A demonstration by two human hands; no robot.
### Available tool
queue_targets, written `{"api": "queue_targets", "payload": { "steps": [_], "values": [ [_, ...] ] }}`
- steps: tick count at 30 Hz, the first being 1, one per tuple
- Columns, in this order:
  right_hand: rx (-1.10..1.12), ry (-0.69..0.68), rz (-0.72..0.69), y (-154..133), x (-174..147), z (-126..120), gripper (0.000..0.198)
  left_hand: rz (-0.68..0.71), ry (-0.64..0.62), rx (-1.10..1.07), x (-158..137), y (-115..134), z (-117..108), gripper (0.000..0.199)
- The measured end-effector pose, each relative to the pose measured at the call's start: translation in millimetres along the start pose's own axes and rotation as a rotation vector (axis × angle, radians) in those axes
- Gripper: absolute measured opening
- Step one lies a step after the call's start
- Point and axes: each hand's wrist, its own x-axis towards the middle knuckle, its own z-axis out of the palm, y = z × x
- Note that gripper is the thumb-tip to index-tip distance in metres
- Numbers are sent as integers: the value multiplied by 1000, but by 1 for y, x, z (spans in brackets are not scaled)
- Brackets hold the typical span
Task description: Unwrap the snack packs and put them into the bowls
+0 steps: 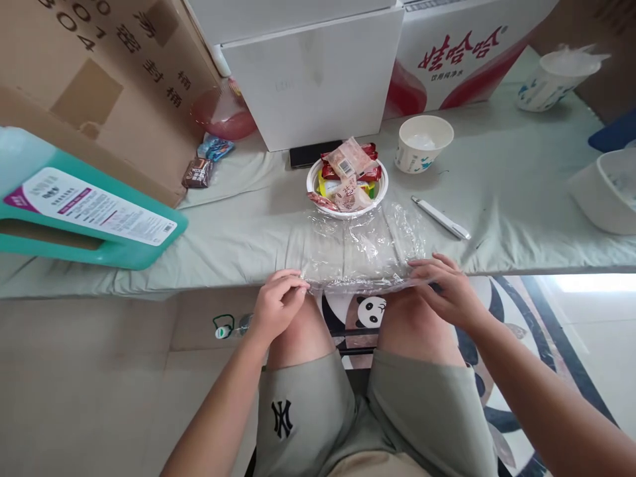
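A sheet of clear plastic film [365,248] lies crinkled at the front edge of the cloth-covered table, its near side drooping over the edge. My left hand [281,301] pinches the film's near left corner between thumb and fingers. On the other side, my right hand [447,285] has the near right corner, thumb underneath and fingers on top. Just behind the film stands a white bowl [382,195] filled with several wrapped snacks [348,169]. The film's far edge reaches the bowl's front. A white utility knife [441,217] rests to the right of the film.
A paper cup [424,142] stands behind the knife; another cup [556,79] and a white tub [606,192] are farther right. A black phone [313,154] lies behind the bowl. White boxes [318,79] line the back. On the left are a teal jug [94,205] and snack packets [199,172].
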Motion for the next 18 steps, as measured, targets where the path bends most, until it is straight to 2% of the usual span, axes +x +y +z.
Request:
{"api": "queue_targets", "payload": {
  "steps": [4, 8, 13, 16, 18],
  "values": [
    [131, 143, 276, -8, 9, -7, 22, -225, -7, -214, 13, 8, 3, 21],
    [185, 219, 549, -17, 14, -13, 24, -392, 12, -395, 22, 19, 17, 21],
    [60, 269, 650, -16, 22, -14, 32, -640, 97, -489, 44, 29, 30, 25],
    [-17, 209, 677, -13, 31, -12, 35, -658, 161, -515, 46, 33, 32, 28],
    [-76, 166, 707, -12, 38, -12, 35, -664, 188, -527, 33, 36, 34, 30]
  ]
}}
